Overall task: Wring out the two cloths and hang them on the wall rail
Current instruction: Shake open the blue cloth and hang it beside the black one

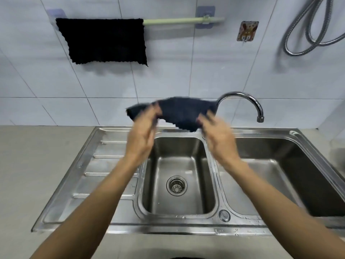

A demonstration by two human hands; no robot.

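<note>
A black cloth (104, 40) hangs spread over the left part of the pale green wall rail (179, 21). A second dark cloth (181, 113) is stretched between my two hands above the back edge of the sink, blurred by motion. My left hand (143, 131) pinches its left end and my right hand (218, 135) grips its right end. The cloth's lower edge droops over the small middle basin (162, 146).
The chrome tap (248, 101) curves just right of the held cloth. A steel sink has a ribbed drainboard (93, 165) on the left and a large basin (291, 165) on the right. A wall hook (247, 31) and a metal hose (308, 34) hang at upper right.
</note>
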